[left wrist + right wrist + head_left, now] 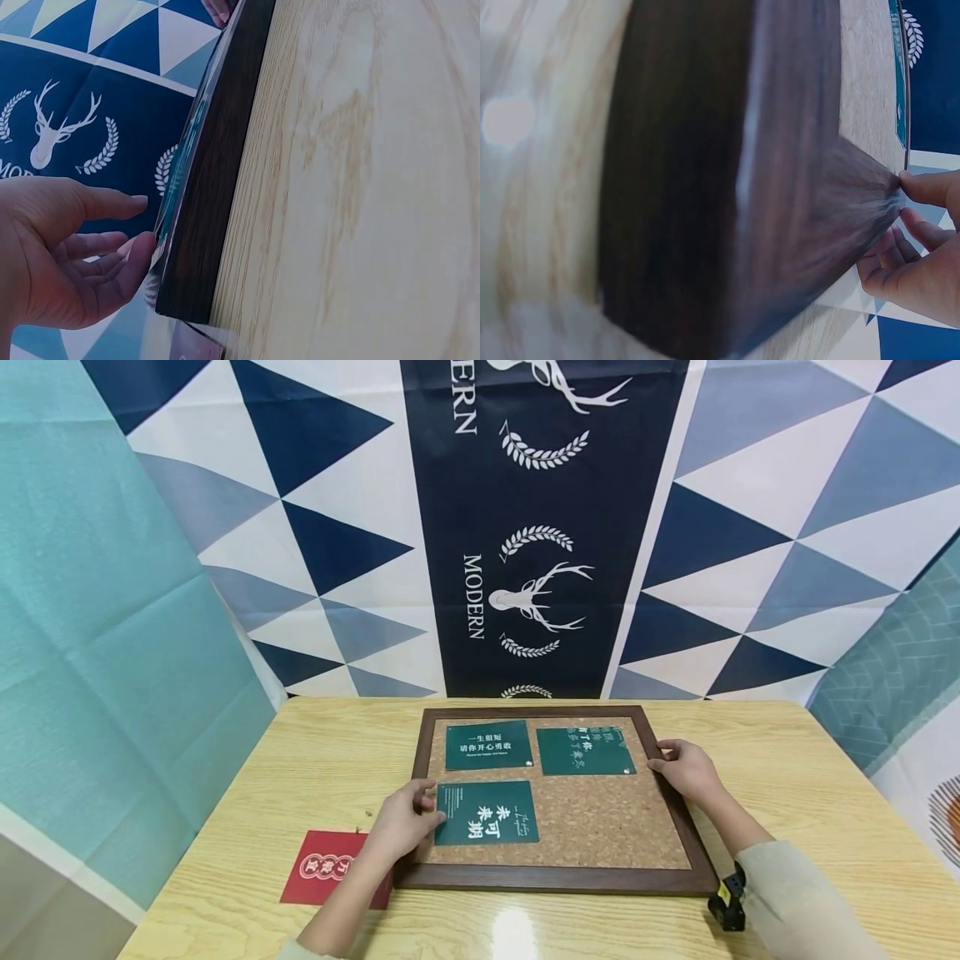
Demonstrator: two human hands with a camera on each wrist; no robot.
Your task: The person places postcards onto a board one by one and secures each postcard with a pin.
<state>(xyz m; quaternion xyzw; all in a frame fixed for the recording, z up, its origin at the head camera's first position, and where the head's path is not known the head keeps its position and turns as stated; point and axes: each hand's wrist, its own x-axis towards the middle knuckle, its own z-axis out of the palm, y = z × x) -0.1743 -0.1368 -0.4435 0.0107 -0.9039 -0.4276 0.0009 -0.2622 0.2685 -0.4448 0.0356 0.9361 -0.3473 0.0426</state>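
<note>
Head view: one corkboard (615,827), flat on the table (255,802), judged stiff and fairly light, best taken by its brown rim (555,878), where my right hand (690,770) pinches; lower-left green card (502,814), likely thin, bendable, my left hand (401,822) at its edge, fingers loosely parted.

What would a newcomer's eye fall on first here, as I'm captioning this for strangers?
Probably the bold patterned backdrop behind the table, with white deer heads down its dark central band. Next, the brown-framed corkboard on the table, bearing three green cards, with a hand at either side. A red card stands out left of the board, partly hidden by the left forearm.
</note>
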